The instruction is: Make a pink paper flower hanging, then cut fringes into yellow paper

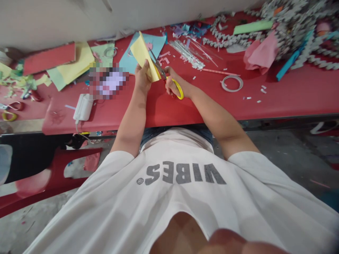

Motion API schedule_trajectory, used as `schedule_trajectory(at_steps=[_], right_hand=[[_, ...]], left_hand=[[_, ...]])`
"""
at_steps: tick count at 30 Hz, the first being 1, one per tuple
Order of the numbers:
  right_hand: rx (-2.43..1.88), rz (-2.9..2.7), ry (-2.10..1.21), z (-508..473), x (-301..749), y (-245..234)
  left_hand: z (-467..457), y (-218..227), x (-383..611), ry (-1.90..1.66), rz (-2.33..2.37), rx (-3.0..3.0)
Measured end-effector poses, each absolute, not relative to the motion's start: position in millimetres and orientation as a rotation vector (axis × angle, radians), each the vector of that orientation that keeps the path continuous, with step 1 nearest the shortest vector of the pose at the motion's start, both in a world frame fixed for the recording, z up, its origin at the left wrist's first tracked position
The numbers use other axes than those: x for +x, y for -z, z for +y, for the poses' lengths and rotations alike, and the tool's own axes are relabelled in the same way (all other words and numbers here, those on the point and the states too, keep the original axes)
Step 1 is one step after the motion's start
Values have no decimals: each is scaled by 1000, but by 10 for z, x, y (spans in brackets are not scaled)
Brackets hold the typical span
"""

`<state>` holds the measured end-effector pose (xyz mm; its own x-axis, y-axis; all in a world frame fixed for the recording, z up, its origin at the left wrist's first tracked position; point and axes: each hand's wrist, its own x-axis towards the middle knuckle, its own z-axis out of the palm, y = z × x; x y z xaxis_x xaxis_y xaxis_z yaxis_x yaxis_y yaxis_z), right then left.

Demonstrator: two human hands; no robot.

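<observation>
My left hand [142, 78] grips a folded yellow sheet of paper [143, 54] and holds it upright over the red table [291, 95]. My right hand [174, 82] is closed on scissors with yellow handles [178, 89]. Their blades [158, 65] are open against the right edge of the yellow paper. A light blue sheet [156, 44] lies flat on the table just behind the yellow one.
Yellow, green and red sheets [71, 63] lie at the left. A white object [83, 107] rests near the front edge. A tape ring [232, 83] lies at the right, with pink paper [261, 54], grey folded chains [291, 21] and scraps beyond. A red chair [53, 176] stands lower left.
</observation>
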<state>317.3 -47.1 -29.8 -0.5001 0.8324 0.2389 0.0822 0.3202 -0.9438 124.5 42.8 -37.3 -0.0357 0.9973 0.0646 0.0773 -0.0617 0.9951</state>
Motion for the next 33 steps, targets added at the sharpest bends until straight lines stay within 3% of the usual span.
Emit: schedule_trajectory(at_steps=[4,13,33], right_hand=[[-841,-1837,-1188,-469,3170,301],[-885,-1812,-1168,-531,3160,184],[-963,-1746,-1085,-561,3117,183]], left_hand=[[492,446,1248,-1182,1256,1421],[654,711,1215,-1473,866,1147],[771,839,1196,-1411,905,1191]])
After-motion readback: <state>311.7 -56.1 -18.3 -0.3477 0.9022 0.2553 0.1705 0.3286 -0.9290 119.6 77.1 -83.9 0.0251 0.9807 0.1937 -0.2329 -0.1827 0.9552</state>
